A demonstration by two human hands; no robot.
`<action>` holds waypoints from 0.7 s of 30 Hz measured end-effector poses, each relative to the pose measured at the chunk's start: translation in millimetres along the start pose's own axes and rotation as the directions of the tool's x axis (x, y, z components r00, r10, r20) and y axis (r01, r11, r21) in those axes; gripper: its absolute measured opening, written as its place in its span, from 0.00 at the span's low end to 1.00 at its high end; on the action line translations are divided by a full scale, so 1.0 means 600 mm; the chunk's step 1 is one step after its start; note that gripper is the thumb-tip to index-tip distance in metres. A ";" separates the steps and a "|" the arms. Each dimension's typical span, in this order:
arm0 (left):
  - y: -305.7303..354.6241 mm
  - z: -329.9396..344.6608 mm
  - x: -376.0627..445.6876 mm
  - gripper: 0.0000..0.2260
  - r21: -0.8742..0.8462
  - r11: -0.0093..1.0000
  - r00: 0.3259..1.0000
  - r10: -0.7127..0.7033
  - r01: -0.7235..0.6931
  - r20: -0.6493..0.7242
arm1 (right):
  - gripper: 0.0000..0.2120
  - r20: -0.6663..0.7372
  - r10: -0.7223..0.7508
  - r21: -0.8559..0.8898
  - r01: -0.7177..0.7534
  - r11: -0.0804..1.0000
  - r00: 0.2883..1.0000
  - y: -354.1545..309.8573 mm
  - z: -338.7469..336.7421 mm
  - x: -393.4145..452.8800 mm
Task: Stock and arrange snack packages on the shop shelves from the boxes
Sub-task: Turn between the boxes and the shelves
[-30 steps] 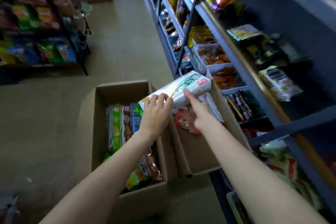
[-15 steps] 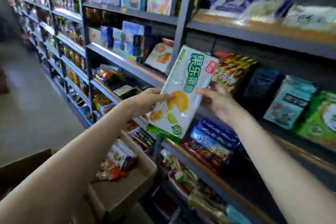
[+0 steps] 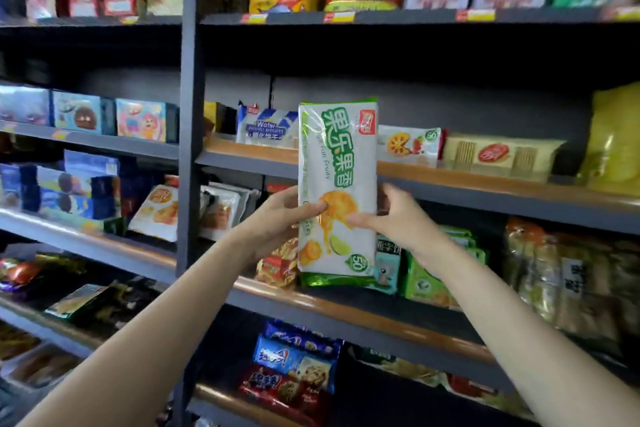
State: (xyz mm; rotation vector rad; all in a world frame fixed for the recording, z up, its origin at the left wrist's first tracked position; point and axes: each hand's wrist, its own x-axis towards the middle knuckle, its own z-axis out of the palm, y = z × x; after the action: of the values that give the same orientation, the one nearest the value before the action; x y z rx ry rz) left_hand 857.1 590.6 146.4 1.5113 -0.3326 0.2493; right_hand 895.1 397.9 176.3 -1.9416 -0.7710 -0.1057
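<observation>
Hands are pinching my tall white-and-green plastic snack pack (image 3: 337,163) upright by its lower half, left hand (image 3: 277,218) and right hand (image 3: 391,215) flanking it, long axis vertical, facing the orange-edged grey shelf (image 3: 485,180) gap behind

We hold a tall white snack package (image 3: 337,194) upright between both hands, its green-lettered face toward us. Green trim runs along its top and bottom edges, and orange fruit slices and a lime wedge are printed on its lower half. Our grip sits around its middle, thumbs on the front, so the lettered upper half stands above the grip and the green bottom edge hangs below it.
</observation>
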 end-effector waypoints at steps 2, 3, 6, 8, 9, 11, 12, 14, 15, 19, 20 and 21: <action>0.040 0.019 0.032 0.15 -0.019 0.993 0.994 0.113 -0.113 -0.002 | 0.27 -0.096 -0.111 -0.108 0.101 0.989 0.989 -0.035 -0.043 0.017; 0.063 0.021 0.053 0.13 -0.034 0.983 0.983 0.182 -0.183 -0.036 | 0.26 -0.154 -0.185 -0.207 0.151 0.967 0.971 -0.059 -0.069 0.028; 0.126 -0.002 0.121 0.15 -0.042 0.930 0.900 0.342 -0.366 -0.271 | 0.27 -0.254 -0.413 -0.595 0.195 0.779 0.874 -0.134 -0.139 0.066; 0.152 -0.025 0.159 0.20 0.092 0.900 0.826 0.428 -0.426 -0.365 | 0.28 -0.237 -0.472 -0.755 0.144 0.639 0.849 -0.162 -0.167 0.102; 0.160 -0.035 0.176 0.23 0.188 0.886 0.804 0.464 -0.424 -0.372 | 0.28 -0.222 -0.468 -0.812 0.105 0.575 0.855 -0.166 -0.175 0.124; 0.174 -0.046 0.205 0.27 0.360 0.850 0.806 0.499 -0.384 -0.317 | 0.28 -0.195 -0.416 -0.865 0.044 0.500 0.888 -0.160 -0.185 0.171; 0.180 -0.050 0.219 0.27 0.424 0.834 0.829 0.489 -0.353 -0.272 | 0.27 -0.182 -0.376 -0.873 0.027 0.488 0.908 -0.154 -0.188 0.193; 0.182 -0.052 0.247 0.24 0.545 0.794 0.890 0.422 -0.271 -0.172 | 0.27 -0.158 -0.267 -0.871 -0.007 0.492 0.951 -0.133 -0.195 0.232; 0.180 -0.052 0.260 0.21 0.599 0.766 0.919 0.375 -0.233 -0.122 | 0.27 -0.143 -0.207 -0.868 -0.022 0.496 0.968 -0.120 -0.198 0.249; 0.150 -0.060 0.322 0.20 0.704 0.696 0.972 0.234 -0.142 -0.036 | 0.25 -0.086 -0.041 -0.863 -0.054 0.502 0.995 -0.069 -0.204 0.307; 0.143 -0.061 0.336 0.20 0.715 0.688 0.978 0.208 -0.122 -0.033 | 0.25 -0.074 -0.008 -0.873 -0.061 0.484 0.997 -0.062 -0.206 0.319; 0.138 -0.060 0.347 0.20 0.733 0.672 0.982 0.185 -0.104 -0.030 | 0.23 -0.063 0.019 -0.879 -0.065 0.473 0.998 -0.055 -0.209 0.330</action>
State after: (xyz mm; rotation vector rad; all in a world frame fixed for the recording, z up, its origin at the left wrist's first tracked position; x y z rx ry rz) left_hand 1022.7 621.4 298.4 2.2659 -0.2813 0.6466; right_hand 1064.8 395.8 341.3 -2.9447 -0.6810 -0.6381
